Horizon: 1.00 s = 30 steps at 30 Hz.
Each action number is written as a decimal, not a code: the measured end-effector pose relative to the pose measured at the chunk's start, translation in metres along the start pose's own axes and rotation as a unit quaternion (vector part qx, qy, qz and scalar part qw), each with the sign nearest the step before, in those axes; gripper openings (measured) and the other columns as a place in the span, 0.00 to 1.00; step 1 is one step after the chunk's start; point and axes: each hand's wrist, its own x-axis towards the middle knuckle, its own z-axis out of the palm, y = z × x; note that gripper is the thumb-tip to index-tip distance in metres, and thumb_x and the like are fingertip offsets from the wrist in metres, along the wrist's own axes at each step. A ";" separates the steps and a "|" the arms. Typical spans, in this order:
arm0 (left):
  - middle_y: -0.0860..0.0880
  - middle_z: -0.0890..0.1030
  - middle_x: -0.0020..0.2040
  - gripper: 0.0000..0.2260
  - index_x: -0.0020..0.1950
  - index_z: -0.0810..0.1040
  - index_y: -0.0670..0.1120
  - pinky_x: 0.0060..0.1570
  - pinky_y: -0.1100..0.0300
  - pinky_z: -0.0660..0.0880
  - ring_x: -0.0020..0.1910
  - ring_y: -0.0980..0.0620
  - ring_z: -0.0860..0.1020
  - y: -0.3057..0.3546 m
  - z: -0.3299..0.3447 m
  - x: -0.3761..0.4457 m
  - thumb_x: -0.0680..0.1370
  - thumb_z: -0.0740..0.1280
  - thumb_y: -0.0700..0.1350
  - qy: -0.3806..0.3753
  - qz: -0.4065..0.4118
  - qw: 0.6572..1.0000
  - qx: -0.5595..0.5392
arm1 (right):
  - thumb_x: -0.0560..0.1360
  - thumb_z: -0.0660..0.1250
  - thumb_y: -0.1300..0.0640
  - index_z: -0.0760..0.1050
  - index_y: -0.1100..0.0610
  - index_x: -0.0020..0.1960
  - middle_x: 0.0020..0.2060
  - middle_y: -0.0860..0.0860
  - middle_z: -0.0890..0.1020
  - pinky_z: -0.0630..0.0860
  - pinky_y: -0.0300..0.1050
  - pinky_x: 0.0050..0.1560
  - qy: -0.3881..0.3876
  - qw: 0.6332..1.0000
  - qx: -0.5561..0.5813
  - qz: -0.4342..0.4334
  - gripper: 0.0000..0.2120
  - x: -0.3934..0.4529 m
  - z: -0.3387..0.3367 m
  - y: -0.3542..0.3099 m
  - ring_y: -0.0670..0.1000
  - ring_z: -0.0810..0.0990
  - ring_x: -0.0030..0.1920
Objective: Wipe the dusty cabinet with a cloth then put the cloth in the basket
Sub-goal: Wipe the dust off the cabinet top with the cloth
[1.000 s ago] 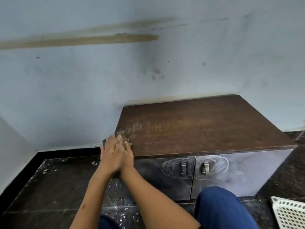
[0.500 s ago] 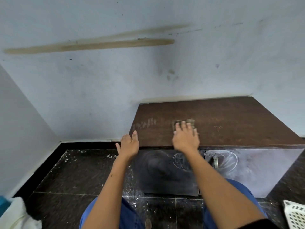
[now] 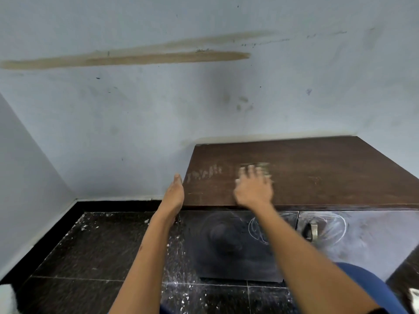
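No readable text, label, brand, number or sign shows anywhere in view. The nearest things to marks are on the cabinet [image 3: 317, 175]: pale finger-drawn strokes in the dust near the left edge of its top, which form no letters that can be made out, and white oval outlines with radiating lines scrawled on its two front doors around the handles, which are drawings and not writing. The wall behind the cabinet carries only brownish streaks and smudges, with no lettering.
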 end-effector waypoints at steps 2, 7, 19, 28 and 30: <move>0.46 0.54 0.77 0.27 0.77 0.52 0.45 0.73 0.53 0.51 0.76 0.48 0.54 0.004 -0.002 0.007 0.82 0.41 0.58 -0.002 0.005 1.000 -0.014 | 0.82 0.45 0.48 0.45 0.52 0.78 0.77 0.52 0.46 0.44 0.56 0.75 -0.013 0.995 0.011 -0.099 0.26 -0.011 0.016 -0.056 0.54 0.43 0.77; 0.41 0.65 0.73 0.26 0.74 0.63 0.43 0.71 0.53 0.58 0.72 0.46 0.63 0.000 -0.001 0.025 0.83 0.44 0.56 0.021 0.011 0.998 -0.054 | 0.80 0.57 0.48 0.45 0.51 0.78 0.77 0.49 0.45 0.42 0.55 0.75 -0.091 0.964 0.024 -0.250 0.32 -0.003 0.032 -0.127 0.51 0.41 0.77; 0.49 0.46 0.78 0.26 0.78 0.48 0.46 0.72 0.52 0.34 0.77 0.54 0.43 0.003 0.043 0.019 0.82 0.40 0.55 -0.050 0.108 0.950 0.288 | 0.81 0.46 0.51 0.49 0.53 0.77 0.77 0.50 0.49 0.43 0.57 0.75 -0.023 0.998 0.049 -0.017 0.25 0.095 0.000 0.006 0.53 0.45 0.77; 0.47 0.48 0.78 0.26 0.77 0.49 0.44 0.72 0.51 0.34 0.77 0.52 0.43 0.007 0.072 -0.012 0.82 0.39 0.54 -0.063 0.138 0.918 0.368 | 0.81 0.45 0.52 0.50 0.52 0.77 0.77 0.49 0.48 0.43 0.55 0.75 0.026 0.981 0.026 0.189 0.25 0.056 -0.050 0.201 0.53 0.44 0.77; 0.47 0.48 0.78 0.26 0.78 0.49 0.43 0.72 0.51 0.34 0.77 0.51 0.43 0.007 0.075 -0.021 0.82 0.39 0.55 -0.069 0.143 0.913 0.377 | 0.81 0.46 0.52 0.50 0.53 0.78 0.77 0.50 0.48 0.43 0.56 0.75 0.030 0.972 0.029 0.230 0.25 0.035 -0.059 0.228 0.53 0.44 0.77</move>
